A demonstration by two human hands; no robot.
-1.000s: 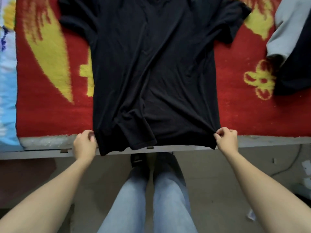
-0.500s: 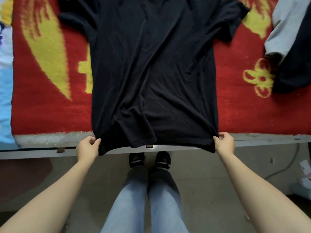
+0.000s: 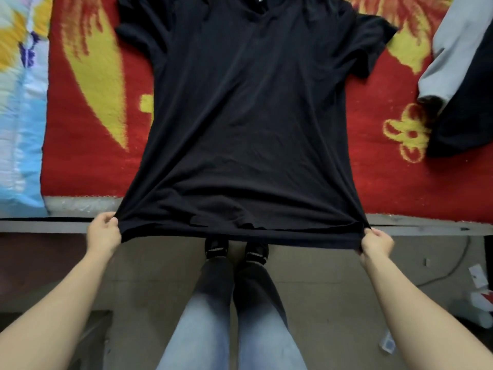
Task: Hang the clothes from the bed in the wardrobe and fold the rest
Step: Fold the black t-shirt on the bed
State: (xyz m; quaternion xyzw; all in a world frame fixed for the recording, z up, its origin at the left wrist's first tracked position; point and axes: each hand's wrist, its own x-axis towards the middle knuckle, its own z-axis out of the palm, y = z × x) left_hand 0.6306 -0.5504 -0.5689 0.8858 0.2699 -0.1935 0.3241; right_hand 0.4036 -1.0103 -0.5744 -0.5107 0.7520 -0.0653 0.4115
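My left hand (image 3: 104,232) and right hand (image 3: 376,245) each pinch a bottom corner of the black T-shirt (image 3: 248,116), pulling its hem taut just past the bed edge (image 3: 53,225). The shirt lies spread on the red and yellow blanket (image 3: 88,156), sleeves out. A grey and dark garment (image 3: 458,76) lies apart at right.

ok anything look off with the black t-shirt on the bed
Mostly fine: the black t-shirt lies flat and straight, hem stretched between left hand and right hand. Only a small pucker sits near the hem.
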